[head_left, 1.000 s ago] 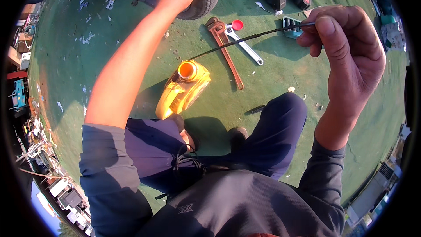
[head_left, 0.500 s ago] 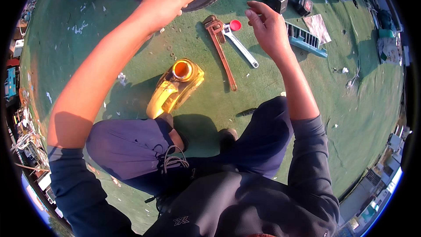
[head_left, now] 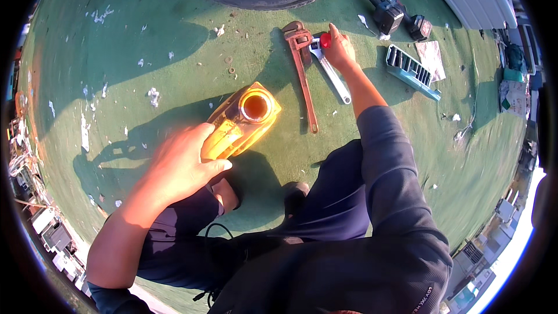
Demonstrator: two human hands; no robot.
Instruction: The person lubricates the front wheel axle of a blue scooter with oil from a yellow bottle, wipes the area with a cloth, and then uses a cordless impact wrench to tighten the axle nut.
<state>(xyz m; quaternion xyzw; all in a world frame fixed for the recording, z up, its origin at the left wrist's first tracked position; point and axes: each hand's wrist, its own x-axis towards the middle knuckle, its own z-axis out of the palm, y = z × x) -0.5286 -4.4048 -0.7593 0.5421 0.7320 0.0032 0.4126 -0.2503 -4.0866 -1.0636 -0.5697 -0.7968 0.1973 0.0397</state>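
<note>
A yellow plastic jug (head_left: 246,131) stands uncapped on the green ground, its round mouth facing up and something brownish inside. My left hand (head_left: 185,160) is at the jug's near end, thumb and forefinger spread on either side of its handle; whether they touch it is unclear. Farther right, my right hand (head_left: 340,52) pinches a round red cap (head_left: 325,40) by its edge. Below that hand lies a silver adjustable wrench (head_left: 332,75), beside a rusty red pipe wrench (head_left: 302,75).
At the top is a wheel with a black tire (head_left: 273,1). Cordless power tools (head_left: 388,14) lie at the upper right, near a blue socket tray (head_left: 412,72) and a pale sheet (head_left: 430,60). White scraps (head_left: 153,96) are scattered over the green ground to the left.
My left hand has come down from beside the wheel to the jug's handle. My right hand has moved left and down onto the red cap. The view has shifted slightly.
</note>
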